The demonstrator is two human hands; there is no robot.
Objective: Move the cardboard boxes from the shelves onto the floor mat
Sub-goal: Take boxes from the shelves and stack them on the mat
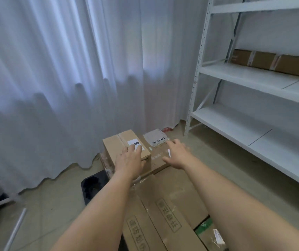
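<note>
On the far left hangs a soft white curtain point(63, 78) in long folds. Next comes a small brown box point(125, 144) on the floor, sitting with other flat boxes point(163, 205) on a dark mat point(92, 185). It has tape along the top and a white sticker. The left hand point(129, 160) rests flat on its top with fingers spread, holding nothing. The right hand point(178, 153) hovers just beside it, fingers loose and open, over a flat box. The small box looks stiff and probably light, with sharp corners; holding it by two sides would work best. On the right stands a white metal shelf point(250, 77), smooth and hard. One long taped box point(275, 62) waits there, likely needing both hands at its ends.
</note>
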